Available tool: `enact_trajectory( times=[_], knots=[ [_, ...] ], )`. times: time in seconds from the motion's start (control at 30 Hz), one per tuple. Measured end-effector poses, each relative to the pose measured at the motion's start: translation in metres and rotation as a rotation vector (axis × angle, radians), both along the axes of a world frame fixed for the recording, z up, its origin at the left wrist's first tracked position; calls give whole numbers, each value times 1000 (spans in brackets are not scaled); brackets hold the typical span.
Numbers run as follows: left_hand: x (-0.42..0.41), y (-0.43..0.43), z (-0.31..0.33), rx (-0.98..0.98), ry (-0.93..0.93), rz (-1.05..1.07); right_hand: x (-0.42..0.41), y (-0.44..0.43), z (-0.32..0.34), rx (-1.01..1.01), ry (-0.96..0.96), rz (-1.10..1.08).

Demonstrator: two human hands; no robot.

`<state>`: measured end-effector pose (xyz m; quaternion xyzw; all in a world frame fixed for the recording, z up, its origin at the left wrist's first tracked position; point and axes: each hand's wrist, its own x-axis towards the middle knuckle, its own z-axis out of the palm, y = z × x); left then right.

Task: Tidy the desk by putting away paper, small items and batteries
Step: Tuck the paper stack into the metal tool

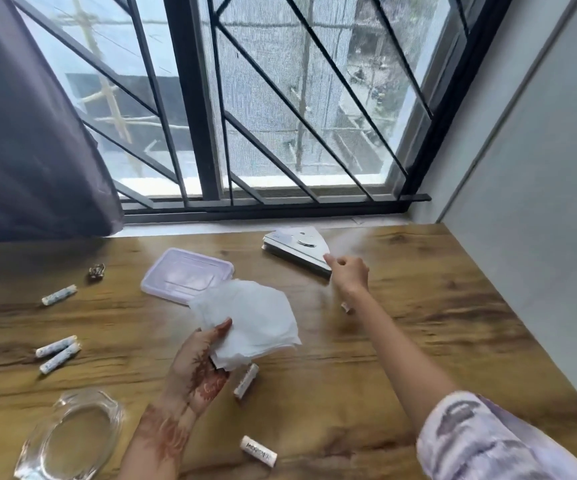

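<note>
Gripping a stack of white paper, the left hand hovers above the surface. The right hand stretches toward one o'clock; blur hides whether it pinches anything. A loose sheet lies just at its twelve o'clock, beside a triangular metal holder, so the right hand is nearer. Batteries lie scattered at nine o'clock.

- I counted five batteries (a sixth looked half-hidden, hard to tell).
- One lilac lid, one glass dish.
- One stack of paper sheets.
</note>
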<state>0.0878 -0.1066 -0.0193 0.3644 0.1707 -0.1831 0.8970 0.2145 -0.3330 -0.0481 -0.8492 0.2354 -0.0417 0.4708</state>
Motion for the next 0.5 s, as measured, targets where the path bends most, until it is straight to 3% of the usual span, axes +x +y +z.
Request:
enact_trajectory(
  times=[0.23, 0.5],
  knots=[
    [20, 9, -8, 11, 32, -5, 26, 11, -6, 70, 115, -113],
    [28, 15, -18, 50, 140, -34, 12, 17, -13, 112, 15, -187]
  ],
)
